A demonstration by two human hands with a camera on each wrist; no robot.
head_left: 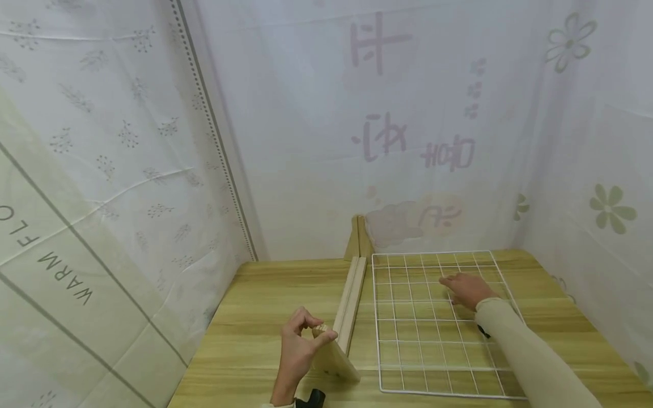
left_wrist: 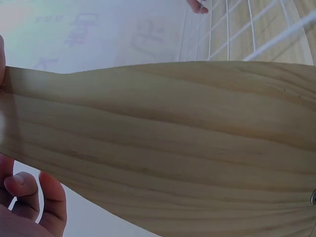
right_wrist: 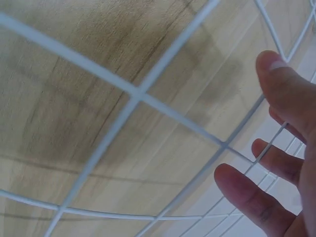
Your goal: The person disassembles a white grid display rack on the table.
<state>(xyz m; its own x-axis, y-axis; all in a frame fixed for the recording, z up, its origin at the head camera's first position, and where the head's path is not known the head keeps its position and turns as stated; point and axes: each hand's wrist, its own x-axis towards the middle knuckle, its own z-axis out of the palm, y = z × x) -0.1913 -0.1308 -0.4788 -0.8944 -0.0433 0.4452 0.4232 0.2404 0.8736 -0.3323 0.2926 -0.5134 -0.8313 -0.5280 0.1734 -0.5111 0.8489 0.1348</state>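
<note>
My left hand (head_left: 298, 345) pinches the narrow top of a flared wooden end board (head_left: 334, 361) between thumb and fingers. In the left wrist view the grained board (left_wrist: 163, 133) fills most of the picture, with a metal fastener at its right edge. Two pale wooden rails (head_left: 350, 300) run from it toward a similar end board (head_left: 359, 241) at the back. My right hand (head_left: 466, 289) is over the white wire grid (head_left: 376, 320), fingers spread and loosely bent. Whether it touches the wires (right_wrist: 138, 94) I cannot tell.
The wood-grain table (head_left: 265, 306) carries everything, with the grid lying to the right of the rails. Printed fabric curtains (head_left: 306, 141) hang behind and on both sides. A black wrist strap (head_left: 312, 398) shows below my left hand.
</note>
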